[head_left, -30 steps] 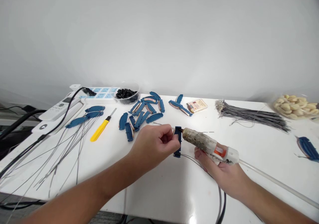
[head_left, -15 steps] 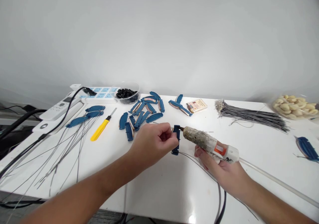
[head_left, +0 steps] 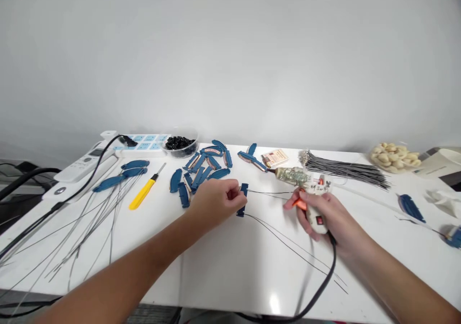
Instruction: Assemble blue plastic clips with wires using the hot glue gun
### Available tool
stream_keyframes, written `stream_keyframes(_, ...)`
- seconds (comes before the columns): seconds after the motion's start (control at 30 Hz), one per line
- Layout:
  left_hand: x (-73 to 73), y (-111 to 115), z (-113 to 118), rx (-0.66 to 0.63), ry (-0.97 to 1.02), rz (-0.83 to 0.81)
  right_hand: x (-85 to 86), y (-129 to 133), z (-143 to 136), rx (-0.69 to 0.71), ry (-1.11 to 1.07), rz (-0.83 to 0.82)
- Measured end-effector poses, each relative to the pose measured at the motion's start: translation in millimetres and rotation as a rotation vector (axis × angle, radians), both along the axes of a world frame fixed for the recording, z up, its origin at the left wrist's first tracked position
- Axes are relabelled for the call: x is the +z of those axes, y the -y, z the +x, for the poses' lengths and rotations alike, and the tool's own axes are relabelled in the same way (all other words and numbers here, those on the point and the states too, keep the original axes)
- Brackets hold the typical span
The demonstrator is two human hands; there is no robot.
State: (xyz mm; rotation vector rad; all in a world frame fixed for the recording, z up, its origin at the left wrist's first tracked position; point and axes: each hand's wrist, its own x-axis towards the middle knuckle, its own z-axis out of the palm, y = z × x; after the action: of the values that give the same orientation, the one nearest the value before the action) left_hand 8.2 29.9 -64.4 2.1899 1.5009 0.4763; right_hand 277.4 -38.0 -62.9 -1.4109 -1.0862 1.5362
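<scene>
Near the middle of the white table, my left hand (head_left: 218,200) pinches a small dark blue piece (head_left: 243,200), which stands lengthwise away from me. Thin dark wires (head_left: 284,235) run from the piece to the right. My right hand (head_left: 324,213) is wrapped round the handle of a white glue gun (head_left: 306,182) with an orange trigger. The gun's dark nozzle points left, some way to the right of the blue piece and apart from it. A pile of similar blue pieces (head_left: 203,165) lies beyond my left hand.
At the left are a yellow-handled screwdriver (head_left: 144,192), a power strip (head_left: 147,145), loose wires (head_left: 86,223) and a tub of black bits (head_left: 180,143). Toward the right are a small box (head_left: 275,157), a wire bundle (head_left: 345,169) and a tub of pale pieces (head_left: 394,158).
My right hand has drawn the glue gun away to the right from the blue piece and turned it, so its handle now shows. My left hand keeps its hold on the piece.
</scene>
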Motion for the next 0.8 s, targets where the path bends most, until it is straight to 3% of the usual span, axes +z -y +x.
stream_keyframes(0.1,-1.2,-1,-1,-0.033,-0.017,-0.005,8.8,3,31,-0.100,-0.053,-0.066)
stream_keyframes(0.23,-0.9,1,-2,-0.077,-0.055,-0.002,10.4,10,74,-0.196,0.036,-0.215)
stream_keyframes(0.47,-2.7,5,0,-0.196,-0.137,0.004,-1.8,11,107,-0.061,0.154,-0.243)
stream_keyframes(0.53,-4.3,5,0,-0.201,-0.163,0.001,-5.9,14,116,-0.006,0.279,-0.286)
stream_keyframes(0.63,-5.8,4,0,-0.197,-0.198,0.004,-6.3,22,130,0.028,0.700,-0.342)
stream_keyframes(0.7,-5.6,5,0,-0.197,-0.217,0.007,1.3,23,129,0.031,0.911,-0.243)
stream_keyframes(0.8,-3.4,7,2,-0.219,-0.240,0.006,20.3,10,98,0.105,0.831,0.109)
